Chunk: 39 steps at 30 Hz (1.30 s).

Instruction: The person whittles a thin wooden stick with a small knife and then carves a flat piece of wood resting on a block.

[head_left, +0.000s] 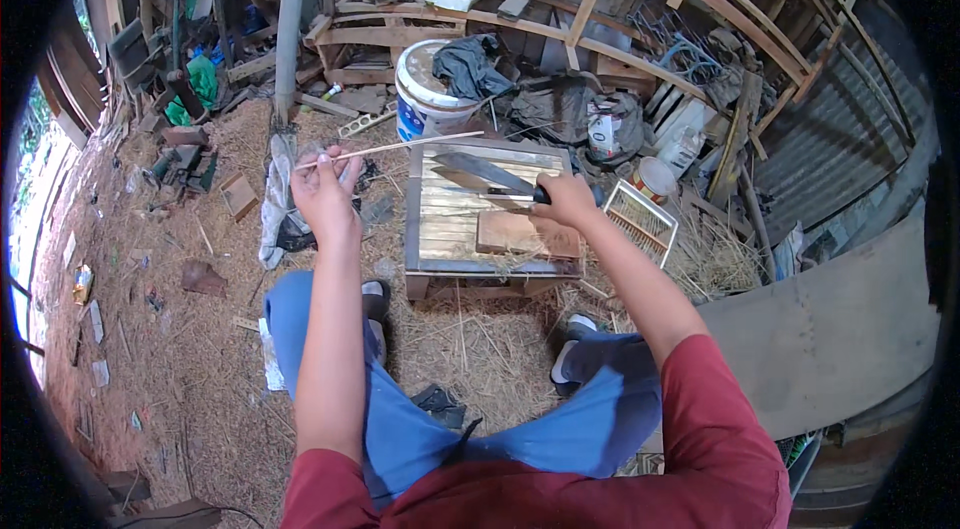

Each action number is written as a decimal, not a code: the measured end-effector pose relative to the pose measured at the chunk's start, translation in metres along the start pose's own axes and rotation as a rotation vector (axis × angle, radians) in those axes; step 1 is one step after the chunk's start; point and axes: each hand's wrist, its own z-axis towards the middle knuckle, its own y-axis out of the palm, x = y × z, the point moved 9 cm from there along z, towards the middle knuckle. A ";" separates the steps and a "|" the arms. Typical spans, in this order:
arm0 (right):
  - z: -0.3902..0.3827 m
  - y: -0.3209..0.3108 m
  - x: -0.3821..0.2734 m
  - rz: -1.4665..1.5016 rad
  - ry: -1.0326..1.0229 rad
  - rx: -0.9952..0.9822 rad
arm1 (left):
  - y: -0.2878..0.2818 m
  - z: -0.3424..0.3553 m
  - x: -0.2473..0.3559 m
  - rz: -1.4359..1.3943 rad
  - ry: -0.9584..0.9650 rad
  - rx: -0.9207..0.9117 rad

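A thin stick is pinched in the left hand, its tip near the far edge of the worktop; a broad-bladed knife is gripped in the right hand, near a brown block.

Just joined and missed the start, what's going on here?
A person's left hand pinches a thin pale strip, held out to the right. Their right hand grips the black handle of a large knife, its blade pointing left over a low slatted table. In this view, strip and blade are apart. A reddish-brown block lies on the table's near right part; whether the blade touches the slats, I can't tell.
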 end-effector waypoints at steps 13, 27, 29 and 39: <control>0.063 0.039 0.033 0.089 0.079 0.316 | 0.017 0.000 -0.042 0.019 -0.169 -0.036; 0.060 0.075 -0.018 0.341 -0.231 0.154 | 0.029 -0.016 -0.044 -0.074 -0.280 0.034; 0.063 0.070 -0.020 0.318 -0.244 0.147 | 0.025 -0.024 -0.029 -0.086 -0.247 0.043; 0.024 0.053 -0.012 0.835 0.143 0.338 | -0.022 -0.104 0.007 -0.114 -0.295 0.128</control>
